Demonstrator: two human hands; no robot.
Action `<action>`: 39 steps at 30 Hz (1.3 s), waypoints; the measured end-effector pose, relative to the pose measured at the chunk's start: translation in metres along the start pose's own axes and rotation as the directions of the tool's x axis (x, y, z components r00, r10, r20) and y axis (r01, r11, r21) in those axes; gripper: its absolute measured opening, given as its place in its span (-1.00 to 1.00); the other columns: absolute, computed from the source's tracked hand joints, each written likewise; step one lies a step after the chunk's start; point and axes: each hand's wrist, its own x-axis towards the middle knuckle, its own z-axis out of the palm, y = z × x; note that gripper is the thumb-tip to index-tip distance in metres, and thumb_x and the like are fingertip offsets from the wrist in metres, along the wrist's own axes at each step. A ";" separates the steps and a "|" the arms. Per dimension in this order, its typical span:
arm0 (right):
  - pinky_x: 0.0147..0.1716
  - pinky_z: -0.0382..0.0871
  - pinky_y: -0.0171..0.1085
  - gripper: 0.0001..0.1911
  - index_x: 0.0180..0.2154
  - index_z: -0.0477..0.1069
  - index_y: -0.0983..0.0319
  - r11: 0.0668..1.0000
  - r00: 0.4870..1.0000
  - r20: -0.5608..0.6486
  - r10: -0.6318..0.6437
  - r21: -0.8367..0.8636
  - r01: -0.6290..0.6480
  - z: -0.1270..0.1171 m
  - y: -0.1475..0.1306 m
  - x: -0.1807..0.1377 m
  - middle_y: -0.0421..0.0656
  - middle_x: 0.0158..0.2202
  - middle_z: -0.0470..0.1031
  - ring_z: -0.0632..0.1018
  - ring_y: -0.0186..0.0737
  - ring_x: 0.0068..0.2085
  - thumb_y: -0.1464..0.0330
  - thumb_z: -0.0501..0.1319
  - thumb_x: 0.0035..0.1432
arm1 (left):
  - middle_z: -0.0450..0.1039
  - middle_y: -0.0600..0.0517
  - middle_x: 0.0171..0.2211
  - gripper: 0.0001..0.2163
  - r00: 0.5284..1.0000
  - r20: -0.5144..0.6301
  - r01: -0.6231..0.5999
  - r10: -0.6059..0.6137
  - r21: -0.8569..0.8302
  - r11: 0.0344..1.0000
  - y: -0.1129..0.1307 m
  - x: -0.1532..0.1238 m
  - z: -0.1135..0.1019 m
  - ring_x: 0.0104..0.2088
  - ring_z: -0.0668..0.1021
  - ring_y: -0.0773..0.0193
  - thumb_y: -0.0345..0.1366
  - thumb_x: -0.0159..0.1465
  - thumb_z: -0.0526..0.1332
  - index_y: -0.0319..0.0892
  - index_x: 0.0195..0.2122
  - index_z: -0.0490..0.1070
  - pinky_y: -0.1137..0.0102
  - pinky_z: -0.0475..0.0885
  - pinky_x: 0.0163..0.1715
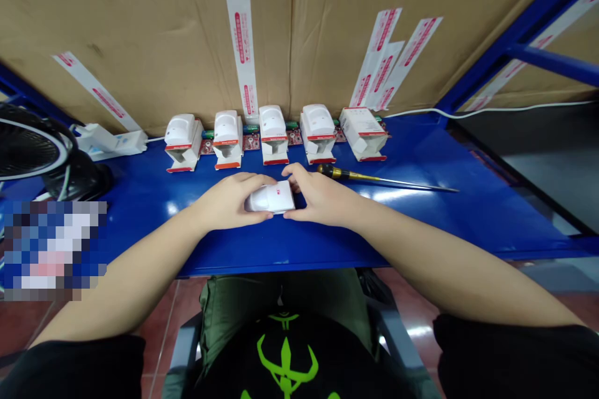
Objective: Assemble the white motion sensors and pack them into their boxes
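Note:
A white motion detector (pixel 281 198) with a small red mark lies on its side between my hands, low over the front part of the blue table (pixel 299 246). My left hand (pixel 229 201) is wrapped round its left end. At the right end, my right hand (pixel 321 199) grips it with curled fingers and thumb; part of the fingertips is hidden. Just behind my right hand lies a screwdriver (pixel 349 174) with a black and yellow handle, its shaft pointing right.
Along the back stands a row of small white boxes (pixel 276 153), most with a white detector (pixel 272 120) on top. Red circuit boards (pixel 251 141) show between them. A black fan (pixel 70 168) and a white power strip (pixel 112 142) are at left; a cardboard wall (pixel 178 31) rises behind.

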 end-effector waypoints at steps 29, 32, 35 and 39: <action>0.11 0.55 -0.01 -0.53 0.04 0.48 0.20 0.991 0.994 0.005 -0.108 -0.081 0.108 -0.003 0.005 0.004 0.01 0.07 0.66 0.66 0.07 0.08 0.39 0.50 0.09 | 0.65 -0.10 0.10 -0.51 0.999 0.051 0.017 -0.014 -0.046 0.999 -0.003 0.000 -0.003 0.04 0.70 0.02 -0.17 0.30 0.52 -0.13 0.22 0.52 0.17 0.58 0.16; 0.11 0.55 0.01 -0.49 0.07 0.47 0.20 0.994 0.995 -0.009 -0.100 -0.056 0.099 -0.002 0.006 0.005 0.02 0.08 0.66 0.66 0.08 0.07 0.38 0.50 0.08 | 0.65 -0.09 0.09 -0.53 0.999 0.045 0.029 -0.028 -0.029 0.999 -0.001 -0.001 -0.004 0.03 0.70 0.03 -0.22 0.29 0.51 -0.13 0.20 0.52 0.19 0.58 0.14; 0.12 0.55 0.02 -0.39 0.13 0.44 0.22 0.996 0.997 -0.010 -0.081 -0.036 0.081 -0.001 0.007 0.006 0.06 0.11 0.64 0.67 0.10 0.07 0.36 0.51 0.05 | 0.65 -0.09 0.09 -0.53 0.998 0.039 0.041 -0.040 -0.032 0.999 -0.001 -0.001 -0.005 0.03 0.70 0.04 -0.25 0.29 0.50 -0.12 0.21 0.51 0.20 0.58 0.13; 0.11 0.56 0.04 -0.37 0.14 0.42 0.23 0.997 0.998 -0.008 -0.070 -0.014 0.070 -0.001 0.007 0.006 0.06 0.11 0.64 0.68 0.10 0.04 0.35 0.51 0.04 | 0.65 -0.10 0.11 -0.53 0.998 0.045 0.052 -0.050 -0.041 0.998 -0.002 0.000 -0.005 0.05 0.69 0.02 -0.22 0.30 0.49 -0.12 0.21 0.51 0.18 0.58 0.15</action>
